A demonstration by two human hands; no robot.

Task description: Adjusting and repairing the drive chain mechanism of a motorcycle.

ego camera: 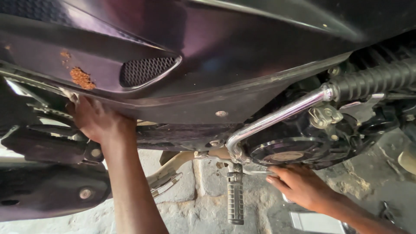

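A motorcycle fills the view from the side. Its dark purple side panel (208, 65) has a mesh vent (145, 71) and a rust patch (81, 78). My left hand (93, 119) reaches up at the left, and its fingers curl behind the panel's lower edge. My right hand (299, 184) comes in from the lower right. Its fingers are stretched out and touch the underside of the round black engine cover (294, 147). Nothing is held in that hand.
A chrome kick lever (277, 117) with a ribbed rubber pedal (377, 80) crosses above the engine cover. A ribbed footpeg (235, 197) hangs between my arms. A black exhaust (47, 190) lies at the lower left. Below is a stone floor (203, 208).
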